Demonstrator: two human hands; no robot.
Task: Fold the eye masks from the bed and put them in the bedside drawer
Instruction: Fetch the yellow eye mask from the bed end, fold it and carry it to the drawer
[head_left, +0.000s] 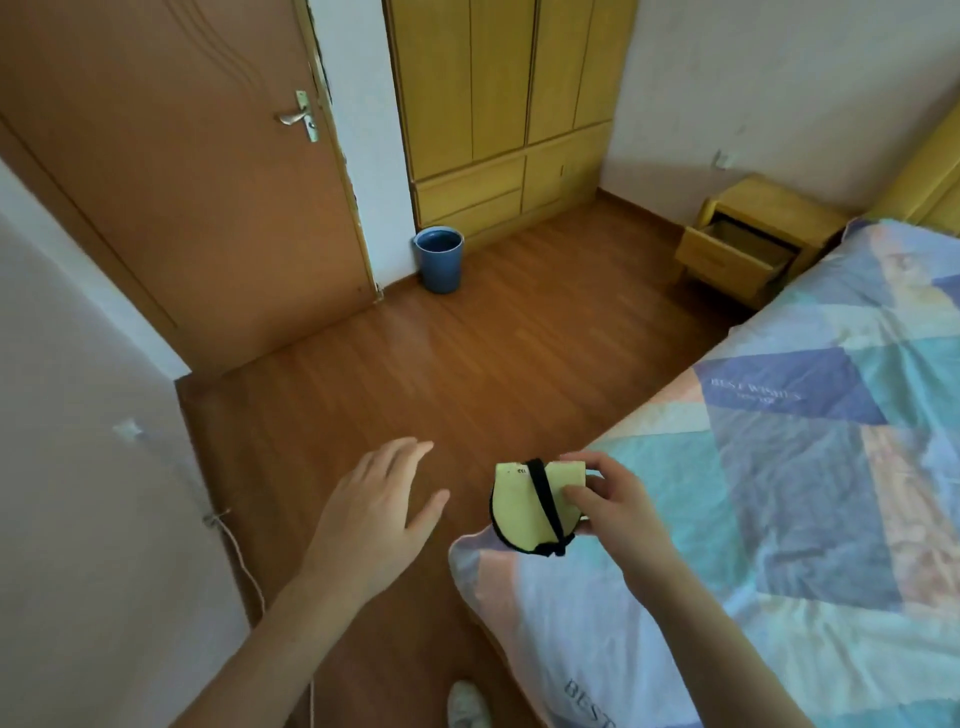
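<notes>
A pale yellow eye mask (522, 506) with black trim and a black strap is folded in half and held over the near corner of the bed (810, 467). My right hand (610, 501) pinches its right side. My left hand (379, 514) hovers to the left over the floor, fingers spread, holding nothing. The yellow wooden bedside table (763, 202) stands far right against the wall beside the bed's head. Its drawer (727, 257) is pulled open, and what is inside is too dark to tell.
A patchwork quilt covers the bed. A blue bin (439, 258) stands by the yellow wardrobe (509, 104) at the back. A brown door (171, 171) is shut on the left. Wooden floor lies between me and the bedside table. A thin cord (244, 561) hangs along the left wall.
</notes>
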